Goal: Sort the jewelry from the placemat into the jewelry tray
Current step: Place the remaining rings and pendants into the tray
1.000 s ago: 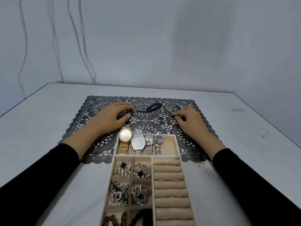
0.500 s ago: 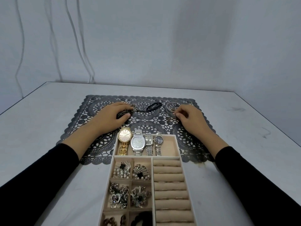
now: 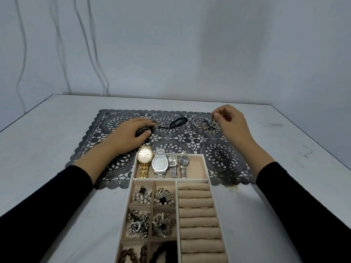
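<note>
Silver bracelet (image 3: 207,123) now lifted by pinching right hand (image 3: 230,121), left hand (image 3: 129,133) still gripping chain (image 3: 147,128)

On the grey surface (image 3: 47,149) a dark lace placemat (image 3: 218,154) lies behind a beige jewelry tray (image 3: 206,168) holding four watches (image 3: 163,164). The left hand (image 3: 125,135) rests on a chain bracelet (image 3: 153,124), while the right hand (image 3: 232,122) pinches a small trinket (image 3: 209,122) lifted beside a silver bangle (image 3: 197,122).

Plain grey-white wall (image 3: 209,44) w/ thin cables (image 3: 89,44) hanging at left — pale table (image 3: 47,133) below, scuffed at right; soft, even light.
</note>
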Tool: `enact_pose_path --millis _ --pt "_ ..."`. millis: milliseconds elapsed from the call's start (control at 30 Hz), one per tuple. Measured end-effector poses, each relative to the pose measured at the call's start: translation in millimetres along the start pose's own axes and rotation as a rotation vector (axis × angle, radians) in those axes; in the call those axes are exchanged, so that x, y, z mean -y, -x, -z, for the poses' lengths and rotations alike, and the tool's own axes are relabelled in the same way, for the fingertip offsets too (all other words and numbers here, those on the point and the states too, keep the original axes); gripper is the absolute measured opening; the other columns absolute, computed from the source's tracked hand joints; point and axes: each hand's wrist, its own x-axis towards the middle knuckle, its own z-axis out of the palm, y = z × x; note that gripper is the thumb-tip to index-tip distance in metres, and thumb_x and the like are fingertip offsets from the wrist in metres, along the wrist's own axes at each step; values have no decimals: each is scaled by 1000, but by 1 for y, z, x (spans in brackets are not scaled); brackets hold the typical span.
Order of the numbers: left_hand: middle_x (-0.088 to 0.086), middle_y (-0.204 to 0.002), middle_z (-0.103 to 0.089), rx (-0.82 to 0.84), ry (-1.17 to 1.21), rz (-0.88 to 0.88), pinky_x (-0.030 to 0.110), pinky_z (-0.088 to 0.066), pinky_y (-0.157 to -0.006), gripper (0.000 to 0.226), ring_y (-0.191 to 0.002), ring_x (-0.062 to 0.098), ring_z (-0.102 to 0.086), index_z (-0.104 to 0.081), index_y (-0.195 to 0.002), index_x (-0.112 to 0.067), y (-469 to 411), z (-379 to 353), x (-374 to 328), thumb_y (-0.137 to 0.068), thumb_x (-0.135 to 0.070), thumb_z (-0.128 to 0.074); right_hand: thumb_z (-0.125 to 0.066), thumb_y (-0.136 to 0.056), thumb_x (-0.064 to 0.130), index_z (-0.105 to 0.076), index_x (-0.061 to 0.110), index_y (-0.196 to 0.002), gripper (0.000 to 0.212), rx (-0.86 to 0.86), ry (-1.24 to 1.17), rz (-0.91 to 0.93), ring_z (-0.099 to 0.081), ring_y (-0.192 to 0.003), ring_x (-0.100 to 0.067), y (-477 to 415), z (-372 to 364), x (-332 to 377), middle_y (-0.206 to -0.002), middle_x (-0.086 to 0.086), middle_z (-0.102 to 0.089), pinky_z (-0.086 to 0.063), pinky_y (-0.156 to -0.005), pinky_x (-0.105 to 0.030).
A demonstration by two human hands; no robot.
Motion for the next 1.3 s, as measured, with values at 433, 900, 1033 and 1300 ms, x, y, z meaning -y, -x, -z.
enact_pose_path --millis 433,900,1033,1300 --pt "-2 -139 -53 -1 7 -1 32 -34 -107 35 -128 16 -49 -57 -133 -25 0 -1 0 -98 -29 -54 -56 -93 14 -64 23 -84 15 -55 -152 -4 -66 -91 -26 -4 11 18 -90 -5 -71 -54 -88 -45" --pt "0 -137 -57 -117 63 48 36 -39 -107 37 -127 17 -50 -61 -128 -21 10 5 5 -91 -23 -65 -62 -89 11 -68 15 -89 7 118 35 -97 -64 -83 -25 11 9 -13 -87 -6 -68 -55 -82 -36" --pt "-1 -136 -56 -152 24 83 34 -40 -103 37 -122 17 -53 -61 -127 -23 18 9 8 -91 -28 -65 -65 -87 9 -69 18 -86 10 151 191 -38 -58 -72 -9 20 8 -16 -85 -1 -67 -41 -66 -2" --pt "-1 -144 -48 -162 29 292 36 -43 -101 61 -119 18 -54 -54 -136 -24 43 25 20 -82 -50 -70 -66 -86 9 -72 19 -97 16 175 286 -49 -54 -81 -3 28 8 -13 -93 7 -64 -32 -62 4"
